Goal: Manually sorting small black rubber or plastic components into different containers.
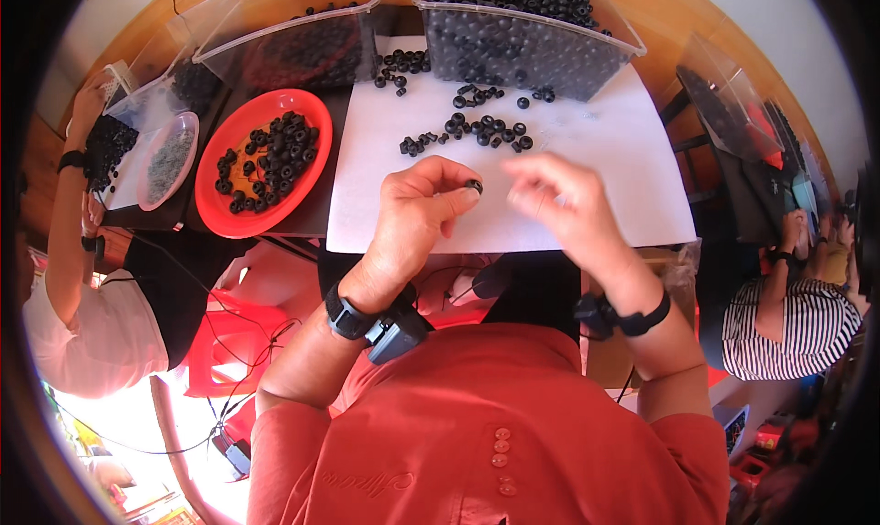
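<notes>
Over the near part of a white work sheet [623, 186], my left hand [414, 206] pinches a small black round part [473, 185] between thumb and forefinger. Its kind is hard to make out; it looks like a bead with a hole. My right hand [573, 209] hovers just to the right, apart from that part, its fingers smeared by motion. Whether it holds anything does not show. Beyond both hands lies a loose row of similar black round parts [486, 131], some large and some small. More black parts [403, 62] are scattered farther back.
A clear bin [513, 62] full of black parts stands at the back, with another clear bin [293, 53] to its left. A red plate [211, 200] of parts sits left, near a pink tray [188, 163]. People work on the left [101, 323] and right [779, 328].
</notes>
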A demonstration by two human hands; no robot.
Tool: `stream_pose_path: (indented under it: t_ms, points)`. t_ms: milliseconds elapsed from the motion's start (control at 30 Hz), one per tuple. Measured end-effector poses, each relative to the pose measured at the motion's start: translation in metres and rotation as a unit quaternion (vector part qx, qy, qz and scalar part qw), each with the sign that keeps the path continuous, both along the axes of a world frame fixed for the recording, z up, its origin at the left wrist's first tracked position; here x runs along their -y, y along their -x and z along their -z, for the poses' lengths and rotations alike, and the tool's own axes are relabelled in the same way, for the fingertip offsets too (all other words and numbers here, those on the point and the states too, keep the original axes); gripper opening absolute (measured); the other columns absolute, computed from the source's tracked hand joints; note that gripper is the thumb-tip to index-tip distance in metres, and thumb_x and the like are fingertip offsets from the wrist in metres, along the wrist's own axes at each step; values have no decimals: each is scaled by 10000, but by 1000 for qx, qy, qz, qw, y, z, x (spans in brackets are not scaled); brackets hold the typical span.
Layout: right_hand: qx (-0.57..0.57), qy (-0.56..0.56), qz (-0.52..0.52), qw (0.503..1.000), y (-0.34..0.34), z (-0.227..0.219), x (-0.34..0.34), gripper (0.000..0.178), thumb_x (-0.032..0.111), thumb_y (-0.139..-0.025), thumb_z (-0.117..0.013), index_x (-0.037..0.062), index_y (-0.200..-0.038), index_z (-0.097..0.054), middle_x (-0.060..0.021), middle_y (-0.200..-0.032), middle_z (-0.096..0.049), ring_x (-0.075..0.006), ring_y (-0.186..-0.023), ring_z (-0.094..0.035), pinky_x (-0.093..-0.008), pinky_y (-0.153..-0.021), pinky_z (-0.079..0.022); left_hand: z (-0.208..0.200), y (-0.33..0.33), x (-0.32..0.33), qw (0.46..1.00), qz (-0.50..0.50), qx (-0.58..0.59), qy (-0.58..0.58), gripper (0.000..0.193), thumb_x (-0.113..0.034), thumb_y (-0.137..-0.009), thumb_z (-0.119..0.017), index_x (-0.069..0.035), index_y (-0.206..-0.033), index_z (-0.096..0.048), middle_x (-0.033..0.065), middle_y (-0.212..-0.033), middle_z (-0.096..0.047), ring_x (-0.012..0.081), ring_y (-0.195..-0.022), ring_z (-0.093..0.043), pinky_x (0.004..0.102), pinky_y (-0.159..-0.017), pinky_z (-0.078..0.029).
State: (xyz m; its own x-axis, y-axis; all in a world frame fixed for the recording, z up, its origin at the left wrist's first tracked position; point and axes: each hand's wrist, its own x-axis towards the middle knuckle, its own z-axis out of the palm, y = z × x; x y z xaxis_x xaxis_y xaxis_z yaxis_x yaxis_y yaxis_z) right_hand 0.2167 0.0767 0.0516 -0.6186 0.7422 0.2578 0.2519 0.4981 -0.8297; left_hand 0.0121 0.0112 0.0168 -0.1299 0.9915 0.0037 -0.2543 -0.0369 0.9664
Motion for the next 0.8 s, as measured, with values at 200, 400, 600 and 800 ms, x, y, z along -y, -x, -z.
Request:
stream_pose_path:
  t_ms: [200, 400, 600, 800]
  points:
    - [239, -221, 81, 942, 22, -15, -59, 156, 70, -839, -619, 112, -915, -748, -143, -835, -727, -356, -835, -691, -463, -725, -528, 9, 8, -10, 1000, 7, -20, -4, 116, 35, -901, -664, 30, -1014, -687, 24, -833, -658, 76, -655, -541, 209, -586, -425]
    - [345, -279, 27, 896, 45, -5, -76, 207, 34, -770, -612, 127, -893, -750, -141, -794, -717, -346, -826, -700, -487, -704, -522, 11, 8, -5, 1000, 6, 8, -21, 135, 45, -908, -656, 25, -1038, -685, 24, -877, -662, 68, -694, -551, 209, -606, -441]
    - [347, -337, 7, 875, 40, -11, -56, 108, 67, -819, -658, 63, -925, -643, -154, -904, -696, -382, -826, -672, -482, -703, -508, 13, 11, -5, 999, 7, 32, -30, 144, 28, -931, -635, 32, -1071, -668, 49, -925, -664, 98, -770, -583, 230, -633, -468]
    - [154, -289, -78, 942, 47, -16, 15, 105, 63, -819, -611, 58, -906, -552, -141, -842, -642, -358, -725, -660, -462, -616, -515, 9, 9, -3, 980, -56, 171, -78, 181, -54, -978, -609, 49, -1126, -627, 119, -1003, -683, 193, -906, -639, 315, -778, -506]
